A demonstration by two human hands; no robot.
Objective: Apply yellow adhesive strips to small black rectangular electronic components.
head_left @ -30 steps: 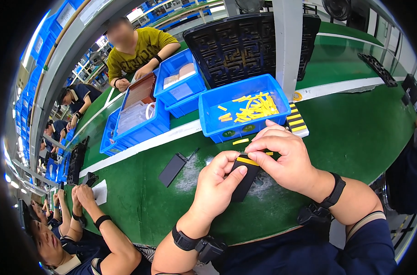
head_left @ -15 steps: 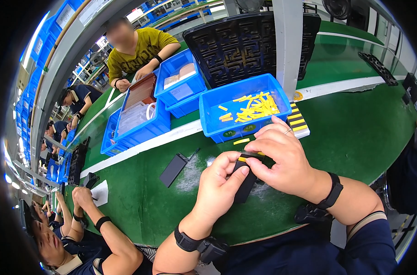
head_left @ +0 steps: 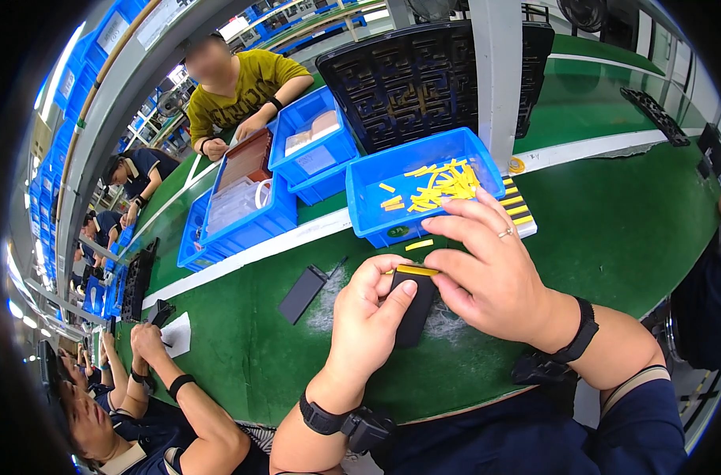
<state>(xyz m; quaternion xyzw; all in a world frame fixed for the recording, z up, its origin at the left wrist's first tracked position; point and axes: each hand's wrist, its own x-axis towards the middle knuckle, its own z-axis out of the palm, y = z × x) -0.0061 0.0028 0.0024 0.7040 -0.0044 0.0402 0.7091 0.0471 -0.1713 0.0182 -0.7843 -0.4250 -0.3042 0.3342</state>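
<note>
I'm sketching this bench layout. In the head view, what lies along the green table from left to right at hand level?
White paper → flat black part lying loose → left hand → black part with yellow strip held by both hands → right hand.

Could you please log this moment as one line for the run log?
left hand: holds black flat part | right hand: presses yellow strip onto its top edge | blue bin of yellow strips: behind hands
</note>
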